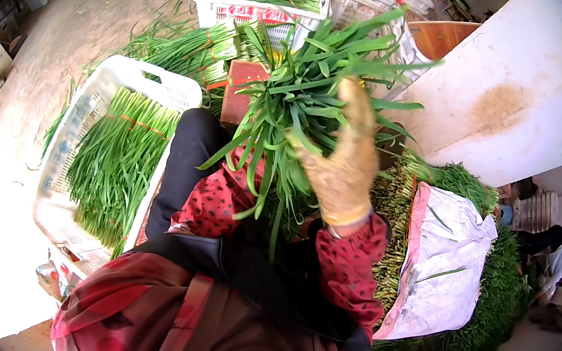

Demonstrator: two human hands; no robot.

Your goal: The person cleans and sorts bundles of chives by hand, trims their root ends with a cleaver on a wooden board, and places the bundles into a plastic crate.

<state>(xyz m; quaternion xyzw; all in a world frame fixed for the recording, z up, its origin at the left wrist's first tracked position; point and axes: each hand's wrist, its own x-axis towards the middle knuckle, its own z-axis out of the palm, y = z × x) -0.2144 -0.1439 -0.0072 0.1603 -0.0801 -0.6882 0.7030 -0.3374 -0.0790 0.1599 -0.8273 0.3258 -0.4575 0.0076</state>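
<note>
A loose bunch of long flat green leaves, like garlic chives, fans out in front of me. My right hand, in a tan glove, is against the right side of the leaves, thumb and fingers spread apart and somewhat blurred. My left arm in a red spotted sleeve reaches under the bunch; the leaves cover that hand, so its fingers cannot be seen. Just beyond the bunch is a reddish-brown block. Tied bundles of green stalks lie on the floor behind it.
A white plastic crate of banded greens stands at my left, and another white crate is ahead. To my right, a pale sack covers part of a large heap of greens. A white board leans at the right.
</note>
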